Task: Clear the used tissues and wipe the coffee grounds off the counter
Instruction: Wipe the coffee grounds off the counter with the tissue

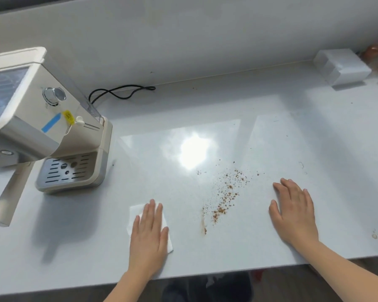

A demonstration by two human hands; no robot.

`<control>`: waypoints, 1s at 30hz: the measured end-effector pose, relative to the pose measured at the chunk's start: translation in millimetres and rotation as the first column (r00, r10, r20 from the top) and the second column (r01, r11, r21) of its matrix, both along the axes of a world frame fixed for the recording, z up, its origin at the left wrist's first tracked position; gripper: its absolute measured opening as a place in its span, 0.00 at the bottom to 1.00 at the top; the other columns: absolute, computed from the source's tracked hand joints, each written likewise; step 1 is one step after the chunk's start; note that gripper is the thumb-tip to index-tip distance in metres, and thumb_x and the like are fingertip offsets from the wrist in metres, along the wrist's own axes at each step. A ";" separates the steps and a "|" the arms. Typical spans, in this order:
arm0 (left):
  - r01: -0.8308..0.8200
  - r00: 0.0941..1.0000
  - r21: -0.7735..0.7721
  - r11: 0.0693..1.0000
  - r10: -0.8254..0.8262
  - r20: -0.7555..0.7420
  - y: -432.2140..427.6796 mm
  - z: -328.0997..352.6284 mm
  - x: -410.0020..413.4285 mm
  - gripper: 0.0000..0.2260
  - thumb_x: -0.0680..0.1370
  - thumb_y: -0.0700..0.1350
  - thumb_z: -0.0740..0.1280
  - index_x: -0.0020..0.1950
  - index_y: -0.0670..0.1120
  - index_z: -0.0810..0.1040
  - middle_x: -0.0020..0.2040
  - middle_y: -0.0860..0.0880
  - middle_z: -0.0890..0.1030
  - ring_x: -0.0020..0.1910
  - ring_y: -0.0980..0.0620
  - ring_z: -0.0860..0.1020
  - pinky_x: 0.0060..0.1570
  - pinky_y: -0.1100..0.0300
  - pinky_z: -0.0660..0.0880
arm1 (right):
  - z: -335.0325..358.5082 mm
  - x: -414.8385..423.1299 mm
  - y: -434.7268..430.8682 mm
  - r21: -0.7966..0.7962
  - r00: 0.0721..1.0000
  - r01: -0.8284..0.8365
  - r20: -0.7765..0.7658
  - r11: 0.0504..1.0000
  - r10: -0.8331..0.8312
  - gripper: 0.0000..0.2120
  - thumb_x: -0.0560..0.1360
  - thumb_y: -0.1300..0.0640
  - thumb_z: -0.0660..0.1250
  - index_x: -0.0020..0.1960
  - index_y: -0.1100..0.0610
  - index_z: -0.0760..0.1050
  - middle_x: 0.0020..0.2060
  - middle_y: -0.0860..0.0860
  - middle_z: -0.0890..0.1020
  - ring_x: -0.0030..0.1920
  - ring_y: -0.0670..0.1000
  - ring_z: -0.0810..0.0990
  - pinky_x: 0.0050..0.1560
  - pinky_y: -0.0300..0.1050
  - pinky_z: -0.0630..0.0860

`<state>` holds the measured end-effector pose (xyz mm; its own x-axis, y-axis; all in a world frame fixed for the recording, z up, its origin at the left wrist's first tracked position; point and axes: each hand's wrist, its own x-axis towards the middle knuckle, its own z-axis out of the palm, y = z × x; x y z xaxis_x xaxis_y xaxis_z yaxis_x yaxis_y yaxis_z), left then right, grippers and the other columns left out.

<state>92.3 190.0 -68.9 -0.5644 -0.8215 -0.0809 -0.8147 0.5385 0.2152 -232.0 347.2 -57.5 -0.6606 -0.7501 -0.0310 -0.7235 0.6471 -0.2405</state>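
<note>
On counter (205,110), pale grey, smooth and glossy, with a bright glare patch near the middle; it meets a plain light wall (183,40) at the back, and dark floor shows below the front edge.

- Coffee grounds (225,195): brown granular scatter in a loose diagonal streak at centre front, between the two hands and touching neither.
- Tissue (135,212): white, flat, roughly square, at front left of the grounds and well apart from them; largely covered by the hand.
- Left hand (148,234): palm down on the tissue, fingers straight and together, pressing rather than gripping.
- Right hand (295,212): flat on bare counter right of the grounds, fingers spread, holding nothing.
- Coffee machine (42,118): cream casing, chrome knob, blue tape strip, yellow tag; cut off by the left edge.
- Drip tray (70,171): slotted metal, at the machine's base.
- Cord (120,92): black, looped, along the wall behind the machine.
- Box (343,66): white, rectangular, far right corner.
- Reddish item (373,50) behind the box: blurred, unidentifiable.
- Small beige smear (374,236) near the right edge: too small to identify.
</note>
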 end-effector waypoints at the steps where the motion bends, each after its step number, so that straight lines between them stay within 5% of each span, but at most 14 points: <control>1: -0.110 0.994 0.015 0.994 0.110 -0.009 -15.3 0.4 6.6 0.28 0.79 0.53 0.46 0.78 0.46 0.43 0.79 0.49 0.42 0.77 0.54 0.40 0.75 0.55 0.40 | -0.6 0.2 -0.6 -0.008 1.000 0.001 0.002 1.000 -0.001 0.26 0.73 0.47 0.47 0.67 0.56 0.66 0.69 0.54 0.68 0.72 0.55 0.62 0.74 0.58 0.53; 3: -0.243 0.970 0.040 0.969 0.243 -0.016 -36.8 3.3 11.1 0.29 0.80 0.50 0.50 0.78 0.43 0.46 0.79 0.45 0.44 0.78 0.51 0.43 0.76 0.52 0.42 | -0.3 -0.8 1.1 -0.026 1.000 0.008 0.009 1.000 -0.008 0.26 0.73 0.47 0.48 0.67 0.56 0.67 0.69 0.54 0.69 0.72 0.55 0.62 0.74 0.58 0.53; 9: -0.317 0.948 0.023 0.948 0.317 0.008 -79.5 3.8 2.2 0.30 0.77 0.51 0.46 0.77 0.39 0.50 0.79 0.43 0.52 0.78 0.47 0.49 0.75 0.51 0.46 | 0.3 0.6 -1.1 -0.030 1.000 0.017 0.016 0.999 -0.017 0.26 0.74 0.48 0.48 0.67 0.56 0.67 0.68 0.54 0.69 0.72 0.54 0.62 0.75 0.57 0.52; 15: -0.374 0.927 0.008 0.928 0.373 0.023 -139.2 3.7 -22.9 0.27 0.81 0.44 0.55 0.76 0.35 0.51 0.78 0.38 0.54 0.77 0.42 0.52 0.75 0.47 0.50 | 1.7 1.5 -1.8 -0.007 0.999 0.032 0.019 0.999 -0.032 0.25 0.74 0.48 0.50 0.67 0.56 0.67 0.69 0.53 0.69 0.72 0.53 0.61 0.74 0.54 0.50; 23: 0.194 0.978 0.039 0.980 -0.196 0.065 -172.1 1.9 -68.6 0.30 0.78 0.53 0.43 0.78 0.42 0.46 0.79 0.48 0.44 0.78 0.52 0.43 0.75 0.54 0.41 | 2.3 2.6 -2.2 0.002 0.999 0.045 0.012 0.999 -0.045 0.24 0.74 0.49 0.51 0.67 0.56 0.68 0.69 0.52 0.69 0.72 0.52 0.62 0.75 0.53 0.50; 27: 0.493 0.862 0.056 0.868 -0.496 0.103 -163.6 5.1 -115.2 0.30 0.77 0.57 0.38 0.77 0.46 0.38 0.78 0.51 0.38 0.76 0.55 0.35 0.74 0.58 0.34 | 3.4 3.4 -3.4 0.001 0.999 0.053 0.010 0.999 -0.053 0.24 0.74 0.49 0.51 0.66 0.55 0.68 0.69 0.52 0.69 0.72 0.52 0.62 0.75 0.53 0.50; 30: 0.732 0.672 0.045 0.680 -0.731 0.117 -130.2 4.8 -153.4 0.28 0.80 0.57 0.40 0.77 0.48 0.36 0.78 0.49 0.36 0.76 0.54 0.35 0.73 0.56 0.33 | 4.3 3.7 -3.2 0.018 0.998 0.057 0.010 0.998 -0.058 0.24 0.74 0.49 0.50 0.67 0.55 0.68 0.69 0.52 0.69 0.73 0.52 0.61 0.75 0.53 0.50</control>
